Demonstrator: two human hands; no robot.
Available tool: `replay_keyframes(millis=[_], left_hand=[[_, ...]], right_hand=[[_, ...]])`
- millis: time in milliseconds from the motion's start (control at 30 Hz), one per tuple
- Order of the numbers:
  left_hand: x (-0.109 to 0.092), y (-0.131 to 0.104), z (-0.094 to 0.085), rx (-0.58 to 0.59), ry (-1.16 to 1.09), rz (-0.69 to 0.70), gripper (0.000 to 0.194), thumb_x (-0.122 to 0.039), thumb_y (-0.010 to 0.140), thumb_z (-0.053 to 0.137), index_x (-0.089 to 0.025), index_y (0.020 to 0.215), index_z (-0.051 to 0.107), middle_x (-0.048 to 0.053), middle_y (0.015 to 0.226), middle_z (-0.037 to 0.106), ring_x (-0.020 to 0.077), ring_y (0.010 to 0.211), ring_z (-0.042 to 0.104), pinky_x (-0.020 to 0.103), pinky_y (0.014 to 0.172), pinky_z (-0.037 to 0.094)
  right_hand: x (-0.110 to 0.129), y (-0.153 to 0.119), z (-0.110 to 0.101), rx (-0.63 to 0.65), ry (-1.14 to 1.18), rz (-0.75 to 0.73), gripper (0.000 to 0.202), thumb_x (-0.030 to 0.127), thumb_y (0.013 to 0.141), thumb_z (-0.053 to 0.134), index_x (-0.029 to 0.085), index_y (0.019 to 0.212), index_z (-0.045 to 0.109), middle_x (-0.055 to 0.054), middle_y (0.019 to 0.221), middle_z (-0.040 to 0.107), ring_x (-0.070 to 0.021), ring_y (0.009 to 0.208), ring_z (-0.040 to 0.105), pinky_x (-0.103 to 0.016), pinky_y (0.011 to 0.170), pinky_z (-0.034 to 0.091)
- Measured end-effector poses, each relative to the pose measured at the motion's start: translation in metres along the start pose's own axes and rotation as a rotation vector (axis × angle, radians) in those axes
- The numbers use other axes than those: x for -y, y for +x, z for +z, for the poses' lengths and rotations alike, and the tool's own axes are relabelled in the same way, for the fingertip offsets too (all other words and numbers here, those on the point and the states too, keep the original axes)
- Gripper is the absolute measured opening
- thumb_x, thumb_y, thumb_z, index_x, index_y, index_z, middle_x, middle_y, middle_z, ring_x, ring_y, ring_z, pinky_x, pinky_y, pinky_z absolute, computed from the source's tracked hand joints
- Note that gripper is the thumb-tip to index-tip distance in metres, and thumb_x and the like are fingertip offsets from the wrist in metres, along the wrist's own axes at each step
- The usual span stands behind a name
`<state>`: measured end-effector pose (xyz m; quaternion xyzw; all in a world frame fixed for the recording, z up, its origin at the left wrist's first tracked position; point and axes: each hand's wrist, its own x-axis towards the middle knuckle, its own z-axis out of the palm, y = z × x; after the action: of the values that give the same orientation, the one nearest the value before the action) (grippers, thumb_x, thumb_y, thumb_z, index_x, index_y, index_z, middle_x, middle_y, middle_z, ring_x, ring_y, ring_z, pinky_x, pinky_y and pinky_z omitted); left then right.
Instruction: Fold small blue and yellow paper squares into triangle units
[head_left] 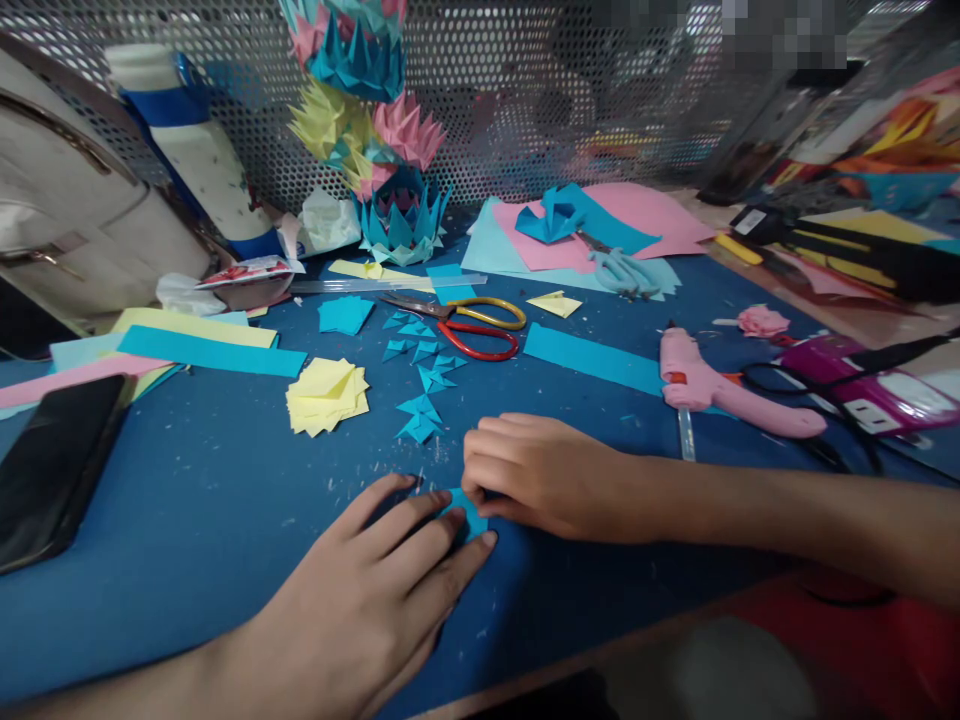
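A small blue paper piece (pixel 470 518) lies on the blue table near its front edge, partly covered by fingers. My left hand (pixel 386 580) rests over its left side, fingers spread and pressing the paper flat. My right hand (pixel 544 480) is at its right edge, fingers curled together onto the paper; the fingertips are partly hidden. Just beyond are several folded blue triangles (pixel 420 418), a stack of yellow squares (pixel 328 397) and a stack of blue squares (pixel 345 315). Scissors (pixel 480 325) with red and yellow handles lie behind them.
A pink glue gun (pixel 697 375) and purple power strip (pixel 870 385) with cables sit right. Left are a phone (pixel 56 470), paper strips (pixel 210 350) and a bottle (pixel 199 150). Paper flowers (pixel 405 215) stand at the back before a perforated metal screen (pixel 495 90).
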<state>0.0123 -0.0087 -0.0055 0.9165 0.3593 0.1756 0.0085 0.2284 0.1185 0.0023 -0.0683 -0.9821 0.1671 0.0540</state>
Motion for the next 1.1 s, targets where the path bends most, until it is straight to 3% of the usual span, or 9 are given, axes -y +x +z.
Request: replay_keyframes(millis=[400,600,800,967,1100], left_hand=[[0.001,0.001,0.001,0.016,-0.009,-0.007,0.040,-0.020,0.102,0.044,-0.016,0.140,0.055,0.005,0.121,0.068,0.0256,0.118,0.055,0.045,0.112,0.025],[0.001,-0.002,0.004,0.029,0.029,0.007,0.041,-0.025,0.101,0.049,-0.015,0.140,0.055,0.005,0.122,0.067,0.0269,0.119,0.054,0.047,0.116,0.020],[0.000,0.001,0.000,0.053,0.073,0.027,0.041,-0.026,0.102,0.049,-0.014,0.141,0.054,0.005,0.126,0.066,0.0258,0.120,0.054,0.045,0.118,0.016],[0.000,0.001,0.001,0.058,0.058,0.017,0.042,-0.026,0.102,0.049,-0.015,0.142,0.053,0.005,0.127,0.066,0.0255,0.120,0.053,0.045,0.119,0.014],[0.001,0.000,0.002,0.043,0.047,0.019,0.042,-0.026,0.101,0.050,-0.014,0.142,0.054,0.005,0.125,0.066,0.0253,0.120,0.053,0.045,0.119,0.015]], right_hand=[[0.004,0.000,-0.002,0.029,-0.108,-0.005,0.022,0.030,0.103,0.043,0.018,0.092,0.058,-0.005,0.094,0.057,-0.0195,0.078,0.044,-0.033,0.072,0.032],[0.007,-0.001,-0.001,0.012,-0.128,0.027,0.019,0.026,0.101,0.043,0.017,0.092,0.057,-0.006,0.093,0.058,-0.0200,0.078,0.044,-0.034,0.072,0.032],[-0.001,-0.002,-0.010,-0.052,0.045,0.072,0.010,0.024,0.101,0.049,0.018,0.097,0.057,-0.003,0.095,0.060,-0.0169,0.082,0.049,-0.028,0.072,0.035],[-0.006,-0.007,-0.019,-0.166,0.063,-0.083,0.013,0.022,0.100,0.051,0.019,0.100,0.063,-0.002,0.095,0.062,-0.0145,0.084,0.051,-0.028,0.073,0.036],[-0.008,-0.010,-0.023,-0.130,-0.079,-0.301,0.023,0.034,0.103,0.050,0.023,0.095,0.068,0.001,0.083,0.063,-0.0144,0.071,0.045,-0.032,0.063,0.028]])
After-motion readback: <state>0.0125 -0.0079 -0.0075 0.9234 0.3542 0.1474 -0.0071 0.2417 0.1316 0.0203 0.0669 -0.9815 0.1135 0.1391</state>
